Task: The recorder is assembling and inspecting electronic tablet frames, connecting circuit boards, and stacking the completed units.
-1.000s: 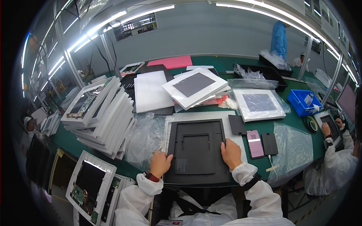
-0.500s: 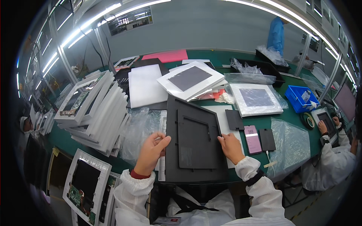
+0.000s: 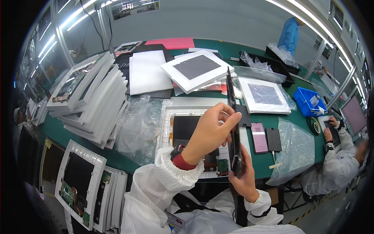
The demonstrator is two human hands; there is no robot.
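A flat black back cover [image 3: 235,144] stands nearly on edge, so mostly its thin side shows. My left hand [image 3: 210,134] is closed at its left side, thumb and fingertips pinched against it. My right hand [image 3: 244,177] grips its lower right part, the thumb on the near side. Beneath my left hand a white display frame [image 3: 166,126] lies back up on the table, a black panel and a small green circuit board [image 3: 222,167] inside it. My left forearm hides part of that frame.
Stacked white frames [image 3: 97,113] stand at the left, with clear plastic bags [image 3: 138,130] beside them. More frames [image 3: 80,183] lean below the table edge. A pink-screened phone [image 3: 259,137], a blue bin [image 3: 309,102] and wrapped panels [image 3: 265,95] lie right. A co-worker's hands [image 3: 331,126] work at far right.
The black cover, lying flat before, is now tilted up on edge and moved right. My left hand has come across to it, and the white frame underneath is uncovered.
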